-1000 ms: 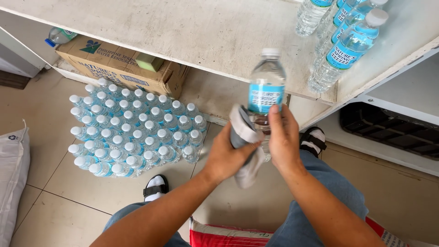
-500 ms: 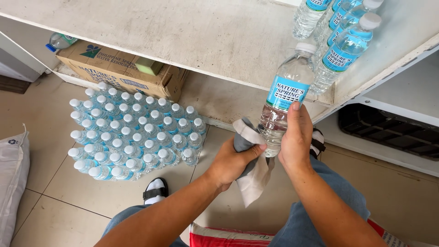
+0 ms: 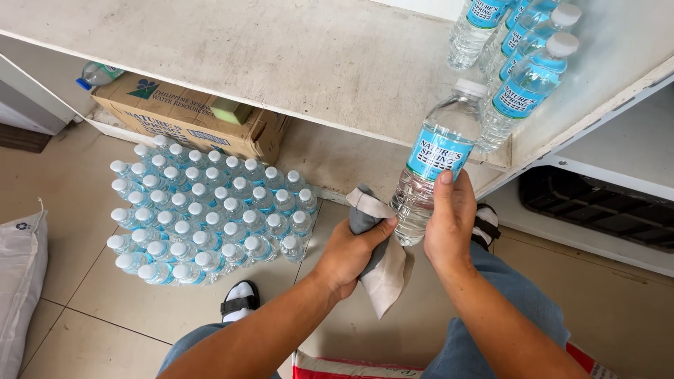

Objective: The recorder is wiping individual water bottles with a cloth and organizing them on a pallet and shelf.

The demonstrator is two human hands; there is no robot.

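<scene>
My right hand (image 3: 449, 224) grips a clear water bottle (image 3: 437, 158) with a blue label and white cap, tilted slightly, its cap close to the front edge of a white shelf (image 3: 281, 63). My left hand (image 3: 347, 254) holds a grey and white cloth (image 3: 382, 270) pressed against the bottle's lower left side. Several similar bottles (image 3: 523, 63) stand in a row on the shelf at the upper right, just beyond the held bottle.
A shrink-wrapped pack of several small bottles (image 3: 210, 210) sits on the tiled floor at left. Behind it lies a cardboard box (image 3: 189, 119) under the shelf. A white sack (image 3: 21, 281) is at far left. A dark crate (image 3: 597, 207) sits under the right shelf.
My right hand has carried the bottle up and to the right, toward the shelf's row of bottles. The left hand with the cloth stayed low, at the bottle's base.
</scene>
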